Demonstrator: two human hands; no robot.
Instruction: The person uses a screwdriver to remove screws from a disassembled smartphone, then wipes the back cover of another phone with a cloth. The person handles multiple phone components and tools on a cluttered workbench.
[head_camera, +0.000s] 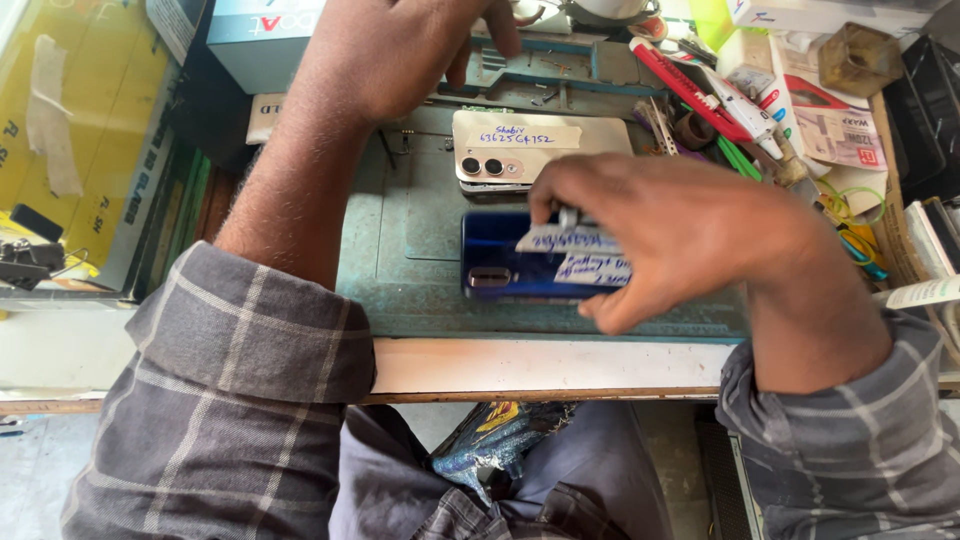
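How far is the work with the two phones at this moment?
Looks done: the gold phone lies face down on the green mat, a paper label taped on its back. In hand: the right hand grips the blue phone, fingers on its paper labels; the left hand reaches past the gold phone to the bench behind. Left: both phones are closed, no opening is visible.

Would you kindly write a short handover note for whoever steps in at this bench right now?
Right hand: resting on the blue phone, which lies back up on the green mat, fingers at its paper labels.
Left hand: reaching to the far side of the mat, over the metal parts; what it grips is hidden.
Gold phone: back up beyond the blue one, also labelled.
Done: both phones are tagged and laid out.
Left: both backs are on; neither phone is opened.
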